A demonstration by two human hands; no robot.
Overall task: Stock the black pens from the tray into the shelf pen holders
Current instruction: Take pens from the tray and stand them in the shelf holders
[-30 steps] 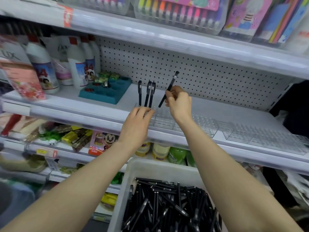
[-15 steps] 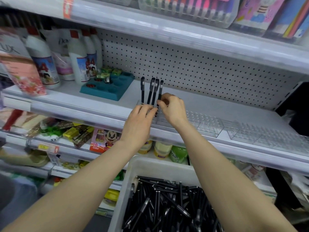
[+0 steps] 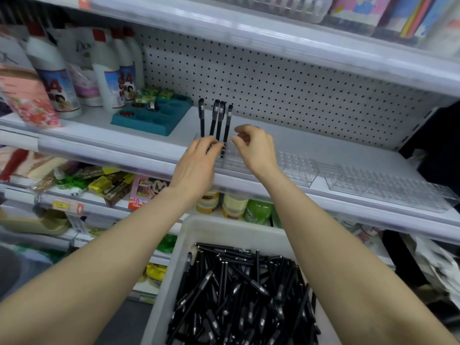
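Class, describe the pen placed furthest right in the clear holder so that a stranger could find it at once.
Start at the white middle shelf in front of the pegboard and find the clear pen holder at its front edge. Four black pens stand upright at its left end, between the left hand and the right hand. Yours is the rightmost pen, whose top sits lowest, nearest the right hand.

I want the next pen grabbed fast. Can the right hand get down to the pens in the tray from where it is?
Probably yes. The right hand is empty, and the white tray of black pens lies open-topped below it with nothing covering it.
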